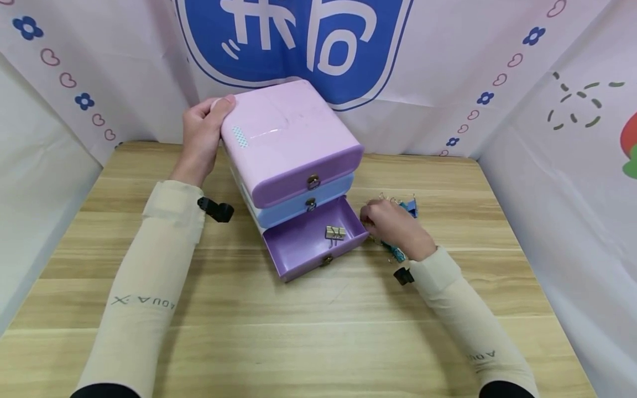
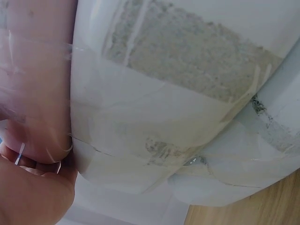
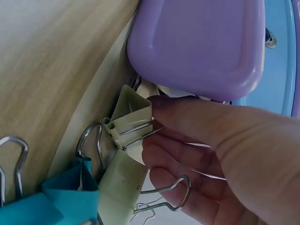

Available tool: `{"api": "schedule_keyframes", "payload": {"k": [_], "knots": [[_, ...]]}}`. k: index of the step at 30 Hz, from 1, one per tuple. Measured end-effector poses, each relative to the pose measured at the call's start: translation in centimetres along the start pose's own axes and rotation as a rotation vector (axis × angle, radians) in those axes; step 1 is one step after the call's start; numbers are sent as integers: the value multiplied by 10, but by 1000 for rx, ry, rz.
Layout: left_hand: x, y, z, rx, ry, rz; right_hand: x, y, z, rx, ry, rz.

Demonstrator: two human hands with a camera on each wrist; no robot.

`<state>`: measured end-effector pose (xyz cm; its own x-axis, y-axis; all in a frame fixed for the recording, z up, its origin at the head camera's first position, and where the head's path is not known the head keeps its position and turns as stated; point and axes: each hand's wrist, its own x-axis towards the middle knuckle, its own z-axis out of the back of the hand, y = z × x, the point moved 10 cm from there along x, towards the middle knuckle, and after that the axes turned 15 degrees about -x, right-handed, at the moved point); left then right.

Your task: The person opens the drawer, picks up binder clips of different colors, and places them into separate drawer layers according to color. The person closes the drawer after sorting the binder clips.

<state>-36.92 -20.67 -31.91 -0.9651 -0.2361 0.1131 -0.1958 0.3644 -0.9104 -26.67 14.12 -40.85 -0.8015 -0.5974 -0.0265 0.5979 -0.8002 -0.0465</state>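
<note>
Gold binder clip point(image 1: 335, 232) inside purple drawer point(image 1: 297, 246)

One pink-topped plastic unit point(image 1: 293, 119), three plastic drawers point(image 1: 298, 243), three brass-coloured ring pulls point(image 1: 313, 182), one wood-grain counter point(image 1: 278, 342), two bare hands point(image 1: 196, 138), two cream sleeves point(image 1: 144, 271). One gold-coloured metal binder clip point(image 1: 335, 232) in the open drawer; outside, at least two khaki metal binder clips point(image 3: 123, 187) and overlapping, uncountable teal ones point(image 3: 70, 201).

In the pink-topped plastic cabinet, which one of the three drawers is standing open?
The lowest purple plastic drawer: it is pulled out, with a gold metal binder clip inside; the blue plastic drawer and topmost purple drawer are closed.
</note>
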Motion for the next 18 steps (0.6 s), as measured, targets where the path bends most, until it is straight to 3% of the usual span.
{"api": "schedule_keyframes", "payload": {"k": [18], "knots": [[0,1,1,14,1,17,4,-10,9,-78,-85,-118]]}}
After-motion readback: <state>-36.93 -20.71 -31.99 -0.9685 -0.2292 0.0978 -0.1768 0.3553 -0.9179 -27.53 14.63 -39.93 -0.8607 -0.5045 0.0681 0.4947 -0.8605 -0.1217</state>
